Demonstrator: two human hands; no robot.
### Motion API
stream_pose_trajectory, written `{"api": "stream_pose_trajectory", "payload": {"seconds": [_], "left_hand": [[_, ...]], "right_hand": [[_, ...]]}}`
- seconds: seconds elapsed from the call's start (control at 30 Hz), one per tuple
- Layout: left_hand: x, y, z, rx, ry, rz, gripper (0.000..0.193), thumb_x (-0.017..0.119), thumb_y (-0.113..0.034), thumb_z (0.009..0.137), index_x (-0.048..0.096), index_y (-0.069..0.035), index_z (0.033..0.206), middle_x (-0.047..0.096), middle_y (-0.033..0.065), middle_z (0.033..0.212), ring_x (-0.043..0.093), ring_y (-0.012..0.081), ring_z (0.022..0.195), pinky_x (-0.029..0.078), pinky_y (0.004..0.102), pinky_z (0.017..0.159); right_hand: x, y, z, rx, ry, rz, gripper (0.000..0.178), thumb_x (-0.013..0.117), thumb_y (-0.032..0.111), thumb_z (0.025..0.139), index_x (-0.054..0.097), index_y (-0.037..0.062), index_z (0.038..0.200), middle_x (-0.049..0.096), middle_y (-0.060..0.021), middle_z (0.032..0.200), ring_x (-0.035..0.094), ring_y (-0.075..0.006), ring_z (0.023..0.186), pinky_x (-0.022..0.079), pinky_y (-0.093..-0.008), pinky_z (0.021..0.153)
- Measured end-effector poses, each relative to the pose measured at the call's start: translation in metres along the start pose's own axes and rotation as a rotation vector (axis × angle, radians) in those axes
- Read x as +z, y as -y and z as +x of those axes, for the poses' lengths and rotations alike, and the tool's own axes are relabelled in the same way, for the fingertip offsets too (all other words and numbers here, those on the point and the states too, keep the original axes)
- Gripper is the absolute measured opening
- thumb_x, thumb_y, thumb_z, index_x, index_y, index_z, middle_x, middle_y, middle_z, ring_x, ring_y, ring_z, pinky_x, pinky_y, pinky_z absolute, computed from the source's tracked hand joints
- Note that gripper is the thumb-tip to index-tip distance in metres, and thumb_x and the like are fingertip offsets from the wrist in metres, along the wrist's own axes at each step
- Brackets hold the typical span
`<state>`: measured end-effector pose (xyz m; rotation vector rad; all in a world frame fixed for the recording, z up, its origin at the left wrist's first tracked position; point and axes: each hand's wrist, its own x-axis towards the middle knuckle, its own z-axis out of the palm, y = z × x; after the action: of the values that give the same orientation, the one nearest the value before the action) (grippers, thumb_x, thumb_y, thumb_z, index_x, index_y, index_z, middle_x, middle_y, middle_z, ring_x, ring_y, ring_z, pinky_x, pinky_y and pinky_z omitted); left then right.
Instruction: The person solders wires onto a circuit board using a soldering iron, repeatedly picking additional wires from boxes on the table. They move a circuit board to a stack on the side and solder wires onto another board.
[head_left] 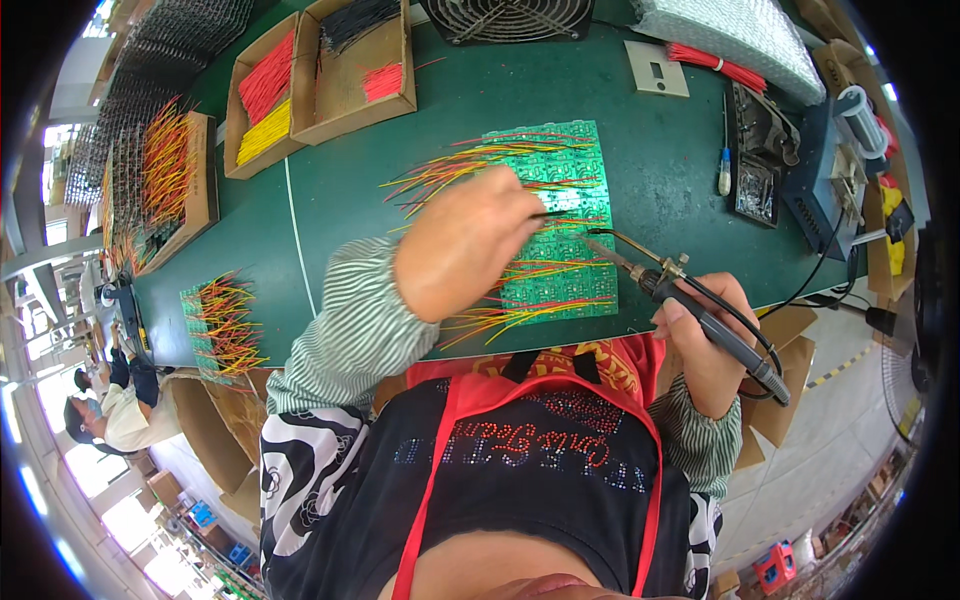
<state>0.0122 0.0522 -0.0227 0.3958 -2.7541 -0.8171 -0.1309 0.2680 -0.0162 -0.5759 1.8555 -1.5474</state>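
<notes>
A green circuit board panel (585, 160) lies on the green bench top before me. Red and yellow wires (440, 170) stand out from it in rows, with their loose ends toward the left. Over the panel's left part, my left hand (468, 235) is closed in a pinch on a thin black wire (548, 214); its fingertips are partly hidden. My right hand (708, 325) grips a soldering iron (722, 335) at the panel's right side. The iron's tip points left, close to the board, and a thin feed tube (635, 246) curves along it toward the tip.
Cardboard trays of red, yellow and black wires (268, 90) stand at the far left. A second wired panel (205, 330) lies at the left edge. A screwdriver (724, 175), a black parts tray (757, 190) and a blue soldering station (815, 180) sit at right. A fan (505, 15) stands behind.
</notes>
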Motion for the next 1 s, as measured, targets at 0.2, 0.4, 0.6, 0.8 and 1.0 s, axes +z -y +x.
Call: {"api": "stream_pose_trajectory", "payload": {"seconds": [0.2,0.4,0.6,0.8,1.0], "left_hand": [[0.022,0.001,0.009,-0.050,0.109,-0.054,0.014,0.063,-0.015,0.080,0.060,-0.001,0.084,0.057,0.0126,0.078,0.057,0.0309,0.073,0.045,0.0384,0.064],[0.022,0.002,0.011,-0.055,0.117,-0.083,0.015,0.064,-0.015,0.079,0.060,-0.001,0.083,0.058,0.0120,0.078,0.057,0.0304,0.071,0.045,0.0380,0.062],[0.022,0.004,0.012,-0.057,0.135,-0.077,0.015,0.064,-0.015,0.079,0.060,-0.002,0.083,0.058,0.0118,0.077,0.057,0.0301,0.071,0.045,0.0381,0.062],[0.021,0.004,0.013,-0.056,0.134,-0.082,0.015,0.064,-0.016,0.079,0.060,-0.001,0.082,0.058,0.0118,0.076,0.057,0.0301,0.070,0.045,0.0382,0.061],[0.021,0.003,0.012,-0.064,0.130,-0.076,0.015,0.064,-0.016,0.079,0.060,-0.001,0.082,0.058,0.0116,0.076,0.057,0.0299,0.069,0.045,0.0379,0.061]], "right_hand": [[-0.001,-0.006,0.000,0.008,-0.025,0.012,0.015,0.066,0.000,0.076,0.057,-0.0032,0.087,0.065,-0.0089,0.072,0.064,-0.0115,0.066,0.051,-0.0227,0.061],[0.001,-0.008,0.005,0.004,-0.014,0.011,0.014,0.067,0.000,0.075,0.058,-0.0019,0.086,0.065,-0.0074,0.070,0.063,-0.0099,0.065,0.050,-0.0217,0.059],[0.002,-0.008,0.007,-0.004,-0.001,-0.025,0.014,0.067,0.001,0.074,0.058,-0.0015,0.085,0.065,-0.0065,0.069,0.061,-0.0092,0.063,0.049,-0.0212,0.059],[0.000,-0.005,0.005,-0.007,-0.024,-0.023,0.015,0.067,0.001,0.074,0.058,-0.0019,0.085,0.065,-0.0065,0.069,0.061,-0.0089,0.064,0.049,-0.0213,0.059],[-0.006,0.000,0.000,-0.013,-0.027,-0.011,0.015,0.067,0.000,0.074,0.058,-0.0024,0.086,0.065,-0.0067,0.070,0.061,-0.0090,0.063,0.049,-0.0216,0.059]]}}
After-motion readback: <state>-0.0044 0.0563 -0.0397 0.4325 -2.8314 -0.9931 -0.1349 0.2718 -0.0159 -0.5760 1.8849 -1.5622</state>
